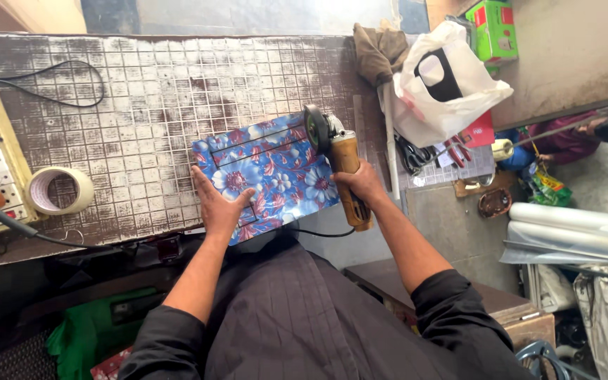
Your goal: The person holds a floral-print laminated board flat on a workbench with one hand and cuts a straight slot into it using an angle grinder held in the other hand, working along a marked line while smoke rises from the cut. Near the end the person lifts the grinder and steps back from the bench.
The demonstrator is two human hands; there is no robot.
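While the floral sheet (265, 172) lies flat on the checkered workbench (142, 105), dark straight lines already run across its upper part, which look like cuts or scored marks; the lower part under the palm shows no such line, so the work seems partly done at most. The left hand (221, 208) presses down on the sheet's near corner, fingers spread wide and flat on the pattern. The right hand (360, 184) wraps closed around the yellow body of the angle grinder (336, 158), whose disc (316, 129) stands at the sheet's far right edge. The sheet thus sits between both hands, touching the left fingers, just beside the right. A tape roll (58, 190) rests well apart, leftward.
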